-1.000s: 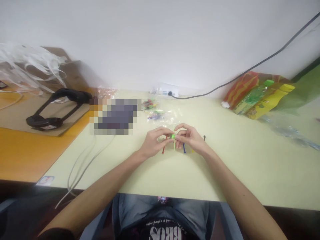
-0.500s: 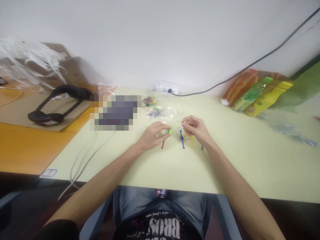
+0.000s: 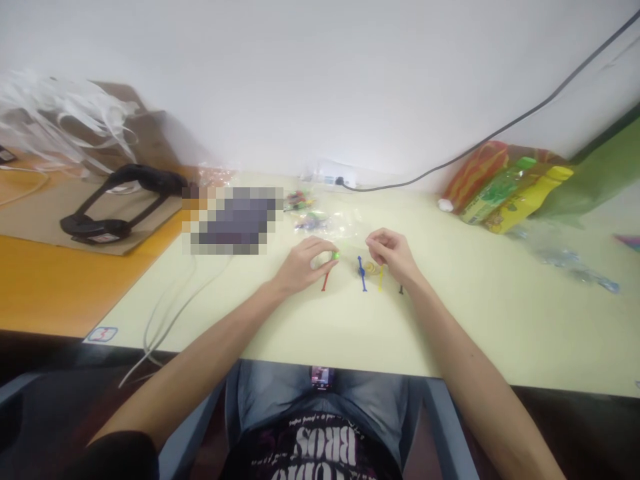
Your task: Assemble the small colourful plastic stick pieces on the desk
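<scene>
Thumb and fingertips of my left hand (image 3: 306, 265) pinch a small bright green piece (image 3: 337, 256) just above the table. My right hand (image 3: 393, 252) is curled with its fingertips together; anything between them is too small or hidden to make out. Below and between the hands lie thin plastic sticks with widened ends: a red stick (image 3: 325, 281) by my left thumb, a blue stick (image 3: 362, 273) in the middle, a yellow stick (image 3: 381, 279) and a partly hidden black stick (image 3: 401, 289) under my right hand. Small yellowish rings (image 3: 370, 268) lie beside the blue stick.
Clear plastic bags with coloured pieces (image 3: 311, 221) lie beyond my hands. A blurred-out dark device (image 3: 235, 223) with white cables stands left. Drink bottles (image 3: 530, 200) and crumpled plastic (image 3: 575, 260) are at right. A black frame (image 3: 123, 203) rests on cardboard at far left.
The view has shifted slightly. My hands have drawn a little farther apart, and the faint green between them no longer shows. My left hand keeps its pinch on the green piece.
</scene>
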{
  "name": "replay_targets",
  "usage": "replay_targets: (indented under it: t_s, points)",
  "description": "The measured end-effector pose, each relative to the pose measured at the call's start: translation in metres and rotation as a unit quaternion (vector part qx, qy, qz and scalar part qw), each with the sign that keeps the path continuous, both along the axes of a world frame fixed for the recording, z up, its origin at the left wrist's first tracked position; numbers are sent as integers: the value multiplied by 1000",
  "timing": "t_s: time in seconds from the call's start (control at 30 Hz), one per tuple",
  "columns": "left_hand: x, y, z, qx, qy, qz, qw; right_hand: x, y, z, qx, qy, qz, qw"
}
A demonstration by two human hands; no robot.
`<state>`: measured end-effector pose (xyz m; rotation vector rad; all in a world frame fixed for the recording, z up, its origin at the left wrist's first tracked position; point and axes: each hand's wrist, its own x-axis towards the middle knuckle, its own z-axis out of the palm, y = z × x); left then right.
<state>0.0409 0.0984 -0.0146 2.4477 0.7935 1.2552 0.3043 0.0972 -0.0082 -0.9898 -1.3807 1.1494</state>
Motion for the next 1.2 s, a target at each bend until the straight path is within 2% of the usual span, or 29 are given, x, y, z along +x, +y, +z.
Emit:
replay_targets:
  t_s: [0.2, 0.43, 0.57, 0.8, 0.97, 1.2]
  points:
    - [1, 0, 0, 1, 5, -11, 1000, 1, 0, 3, 6, 6, 1, 1000]
    - [3, -2, 4, -3, 9, -19, 1000, 1, -9, 19, 17, -31, 41, 999]
    - [1, -2, 6, -13, 24, -28, 999, 1, -12, 25, 29, -56, 37, 997]
    - [4, -7, 9, -43, 63, -51, 996, 2, -12, 25, 28, -91, 31, 995]
    - [2, -6, 13, -33, 107, -72, 991, 4, -12, 26, 29, -109, 30, 993]
    - [3, -5, 13, -23, 57, -72, 996, 6, -14, 30, 29, -129, 31, 991]
